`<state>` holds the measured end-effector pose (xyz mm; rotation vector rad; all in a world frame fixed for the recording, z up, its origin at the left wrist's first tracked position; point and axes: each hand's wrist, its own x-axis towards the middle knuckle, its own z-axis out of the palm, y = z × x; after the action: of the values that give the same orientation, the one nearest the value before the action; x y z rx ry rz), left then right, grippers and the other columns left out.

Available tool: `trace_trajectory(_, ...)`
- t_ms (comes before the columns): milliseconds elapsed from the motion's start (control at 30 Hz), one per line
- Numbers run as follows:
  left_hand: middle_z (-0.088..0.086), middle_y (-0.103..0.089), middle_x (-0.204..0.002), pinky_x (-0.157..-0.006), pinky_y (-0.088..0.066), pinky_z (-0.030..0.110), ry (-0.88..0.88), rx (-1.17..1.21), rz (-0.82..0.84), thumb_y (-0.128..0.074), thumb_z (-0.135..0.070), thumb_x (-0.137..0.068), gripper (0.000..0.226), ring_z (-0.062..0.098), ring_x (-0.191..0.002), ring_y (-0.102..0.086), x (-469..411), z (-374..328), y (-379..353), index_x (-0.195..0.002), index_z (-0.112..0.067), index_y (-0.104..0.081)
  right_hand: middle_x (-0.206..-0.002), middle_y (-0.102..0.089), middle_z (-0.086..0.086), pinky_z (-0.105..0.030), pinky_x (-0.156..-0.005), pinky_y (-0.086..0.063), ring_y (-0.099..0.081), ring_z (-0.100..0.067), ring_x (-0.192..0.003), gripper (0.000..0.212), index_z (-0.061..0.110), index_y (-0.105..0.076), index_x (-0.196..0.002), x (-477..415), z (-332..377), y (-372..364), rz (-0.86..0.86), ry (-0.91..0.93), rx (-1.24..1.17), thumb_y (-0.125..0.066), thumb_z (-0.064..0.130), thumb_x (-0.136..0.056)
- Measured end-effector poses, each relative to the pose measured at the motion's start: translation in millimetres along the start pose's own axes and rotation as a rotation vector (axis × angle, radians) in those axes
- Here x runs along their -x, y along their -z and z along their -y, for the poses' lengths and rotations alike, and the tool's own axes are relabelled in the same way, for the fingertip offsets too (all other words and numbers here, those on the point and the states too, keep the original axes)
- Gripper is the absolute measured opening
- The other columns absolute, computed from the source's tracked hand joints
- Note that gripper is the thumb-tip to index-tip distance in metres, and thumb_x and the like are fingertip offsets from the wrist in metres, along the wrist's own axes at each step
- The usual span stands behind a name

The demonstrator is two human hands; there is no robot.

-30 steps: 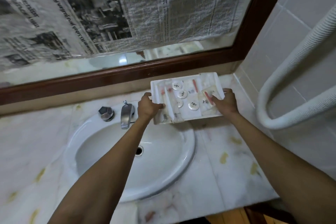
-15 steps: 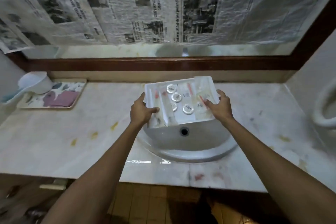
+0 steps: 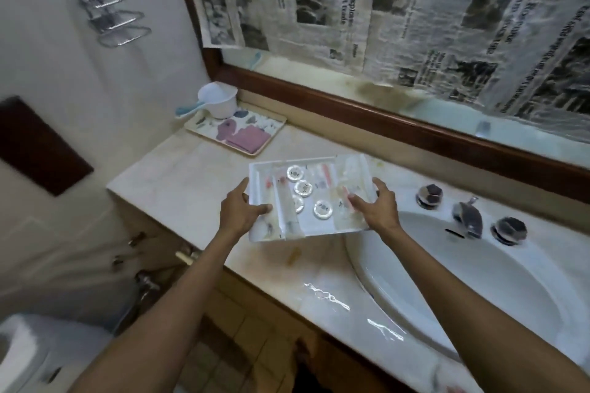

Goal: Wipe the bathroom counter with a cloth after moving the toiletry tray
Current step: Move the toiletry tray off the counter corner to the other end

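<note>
Left wall (image 3: 48,73) plain, pale; chrome wire rack (image 3: 102,6) fixed high, dark rectangular panel (image 3: 38,147) lower down. Rear wall carries a mirror in a dark wooden frame (image 3: 383,124), glass largely covered by newspaper sheets (image 3: 415,9). Marble-look desk (image 3: 191,175), yellowish staining, glare streaks near the front edge. White oval basin (image 3: 479,281) set in it, with a chrome tap (image 3: 467,217) between two faceted knobs. Tiled cabinet front (image 3: 255,297) below. Pipework (image 3: 147,284) at the left wall. Toilet (image 3: 25,354) at lower left. Floor tiled (image 3: 230,360), dim
</note>
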<state>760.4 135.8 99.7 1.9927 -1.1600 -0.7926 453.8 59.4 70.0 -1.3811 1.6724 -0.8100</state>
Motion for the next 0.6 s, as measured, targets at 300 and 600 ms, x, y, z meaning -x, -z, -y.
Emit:
trace_trajectory(300, -0.003, -0.054, -0.08, -0.056, -0.039, 0.025, 0.186, 0.021, -0.189, -0.089, -0.023, -0.075, 0.093, 0.015, -0.074, -0.055, -77.0, 82.7, 95.7, -0.155, -0.023, -0.042, -0.125, -0.061, -0.012, -0.047, -0.099, -0.054, -0.064, -0.027, -0.112, 0.105, 0.022, -0.045, -0.143, -75.8, 61.5, -171.8, 0.224, 0.075, 0.034, -0.078, 0.069, -0.056)
trace_trajectory(600, 0.013, -0.065, -0.117, -0.065, -0.044, 0.024, 0.365, 0.071, -0.292, -0.087, -0.021, -0.078, 0.089, 0.021, -0.096, -0.059, -105.9, 148.2, 161.5, -0.154, -0.021, -0.041, -0.119, -0.064, -0.013, -0.045, -0.097, -0.054, -0.063, -0.03, -0.113, 0.105, 0.022, -0.05, -0.14, -98.4, 116.9, -300.6, 0.366, 0.16, 0.12, -0.072, 0.078, -0.055)
